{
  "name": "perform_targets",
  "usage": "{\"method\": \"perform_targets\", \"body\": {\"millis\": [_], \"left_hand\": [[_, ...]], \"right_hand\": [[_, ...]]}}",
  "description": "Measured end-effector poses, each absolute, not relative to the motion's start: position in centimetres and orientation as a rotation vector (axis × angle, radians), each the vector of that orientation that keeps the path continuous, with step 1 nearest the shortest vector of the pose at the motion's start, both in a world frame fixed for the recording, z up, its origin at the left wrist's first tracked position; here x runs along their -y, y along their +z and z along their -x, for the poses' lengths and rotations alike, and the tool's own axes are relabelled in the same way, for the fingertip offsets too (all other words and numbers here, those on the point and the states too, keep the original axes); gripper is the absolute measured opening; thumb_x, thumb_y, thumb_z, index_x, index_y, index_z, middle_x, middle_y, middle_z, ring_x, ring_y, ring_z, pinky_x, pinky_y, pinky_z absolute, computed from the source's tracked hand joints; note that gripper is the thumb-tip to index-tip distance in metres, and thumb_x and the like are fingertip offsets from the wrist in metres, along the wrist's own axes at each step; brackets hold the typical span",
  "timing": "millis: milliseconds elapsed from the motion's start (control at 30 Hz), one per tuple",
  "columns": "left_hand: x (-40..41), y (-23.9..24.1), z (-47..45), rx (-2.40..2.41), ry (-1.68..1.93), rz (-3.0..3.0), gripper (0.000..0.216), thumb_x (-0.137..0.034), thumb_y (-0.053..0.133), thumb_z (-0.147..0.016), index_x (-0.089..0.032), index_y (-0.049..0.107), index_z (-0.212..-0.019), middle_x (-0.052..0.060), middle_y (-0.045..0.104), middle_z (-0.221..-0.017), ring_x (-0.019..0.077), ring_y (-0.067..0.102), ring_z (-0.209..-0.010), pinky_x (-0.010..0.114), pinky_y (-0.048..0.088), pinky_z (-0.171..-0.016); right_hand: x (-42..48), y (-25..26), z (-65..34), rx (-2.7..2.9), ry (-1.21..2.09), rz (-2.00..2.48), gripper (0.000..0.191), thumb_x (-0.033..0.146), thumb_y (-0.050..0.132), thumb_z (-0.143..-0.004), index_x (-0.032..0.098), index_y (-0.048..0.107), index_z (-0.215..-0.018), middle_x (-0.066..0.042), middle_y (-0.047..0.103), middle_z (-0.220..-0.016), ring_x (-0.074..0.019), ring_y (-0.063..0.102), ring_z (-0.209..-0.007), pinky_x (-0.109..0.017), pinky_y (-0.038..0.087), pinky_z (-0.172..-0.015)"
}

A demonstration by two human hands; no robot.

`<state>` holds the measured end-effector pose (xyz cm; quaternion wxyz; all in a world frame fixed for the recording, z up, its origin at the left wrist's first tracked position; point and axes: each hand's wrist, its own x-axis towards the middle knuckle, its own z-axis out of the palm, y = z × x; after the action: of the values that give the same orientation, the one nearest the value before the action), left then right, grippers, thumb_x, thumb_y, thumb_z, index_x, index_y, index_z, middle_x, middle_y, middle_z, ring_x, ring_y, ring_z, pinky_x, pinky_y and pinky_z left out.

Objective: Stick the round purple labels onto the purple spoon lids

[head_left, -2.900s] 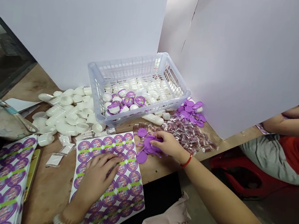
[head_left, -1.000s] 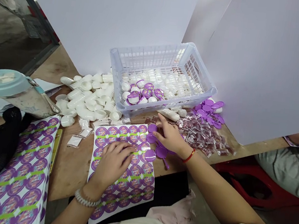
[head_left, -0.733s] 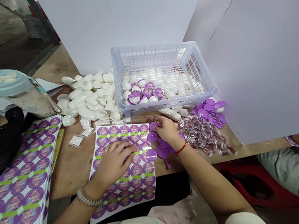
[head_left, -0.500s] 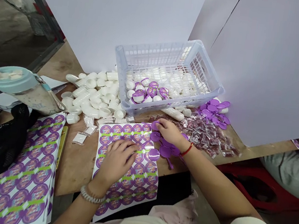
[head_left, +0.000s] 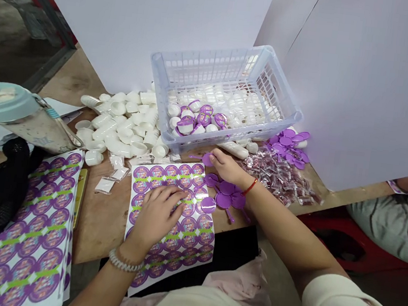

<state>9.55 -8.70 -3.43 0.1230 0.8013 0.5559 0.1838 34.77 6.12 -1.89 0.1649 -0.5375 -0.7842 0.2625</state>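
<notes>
My left hand lies flat on a sheet of round purple stickers at the table's near edge, fingertips on one sticker near the sheet's middle. My right hand pinches a flat purple plastic lid by its edge, just in front of the basket. More purple lids lie in a small cluster under my right wrist, beside the sheet.
A pale plastic basket holds white cups, some with purple stickered lids. Loose white cups pile left of it. Small clear packets and more lids lie right. Another sticker sheet is at the left. A seated person is at the right.
My right hand moved from the lid cluster toward the basket and lifted one purple lid. My left hand stayed on the sticker sheet. The view shifted.
</notes>
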Motion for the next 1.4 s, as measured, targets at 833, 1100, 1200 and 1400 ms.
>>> {"method": "perform_targets", "body": {"millis": [833,1100,1200,1400], "left_hand": [[8.6,-7.1,-6.5,-1.548,0.415,-2.704,0.047,-0.039,0.043,-0.106,-0.033,0.064,-0.148,0.006,0.066,-0.151,0.031,0.064,-0.135,0.053,0.048,-0.115],[8.5,-7.5,-5.1,-1.525,0.397,-2.729,0.047,-0.04,0.043,-0.106,-0.035,0.063,-0.149,0.004,0.064,-0.153,0.0309,0.062,-0.138,0.055,0.048,-0.115],[8.9,-7.3,-5.3,-1.553,0.415,-2.708,0.046,-0.039,0.045,-0.106,-0.036,0.062,-0.149,0.004,0.065,-0.152,0.0308,0.062,-0.138,0.055,0.046,-0.117],[9.0,-6.8,-5.7,-1.573,0.456,-2.704,0.044,-0.039,0.048,-0.104,-0.037,0.064,-0.146,0.002,0.068,-0.148,0.0298,0.064,-0.134,0.053,0.045,-0.117]], "right_hand": [[6.7,-1.6,-38.1,2.704,0.49,1.293,0.083,0.084,0.056,-0.09,0.042,0.044,-0.161,-0.011,0.029,-0.175,-0.0481,0.021,-0.16,-0.08,0.004,-0.122],[2.4,-0.6,-42.6,2.459,0.214,1.409,0.075,0.08,0.06,-0.091,0.038,0.055,-0.153,-0.006,0.051,-0.164,-0.0379,0.038,-0.153,-0.066,0.01,-0.129],[-2.3,1.2,-48.7,2.009,0.013,1.971,0.044,0.045,0.038,-0.11,0.03,0.065,-0.142,-0.009,0.066,-0.144,-0.0284,0.053,-0.14,-0.051,0.03,-0.125],[-11.8,2.8,-58.6,1.887,0.054,2.325,0.092,0.048,0.078,-0.084,0.021,0.04,-0.163,-0.022,0.037,-0.165,-0.0432,0.035,-0.15,-0.054,0.034,-0.12]]}}
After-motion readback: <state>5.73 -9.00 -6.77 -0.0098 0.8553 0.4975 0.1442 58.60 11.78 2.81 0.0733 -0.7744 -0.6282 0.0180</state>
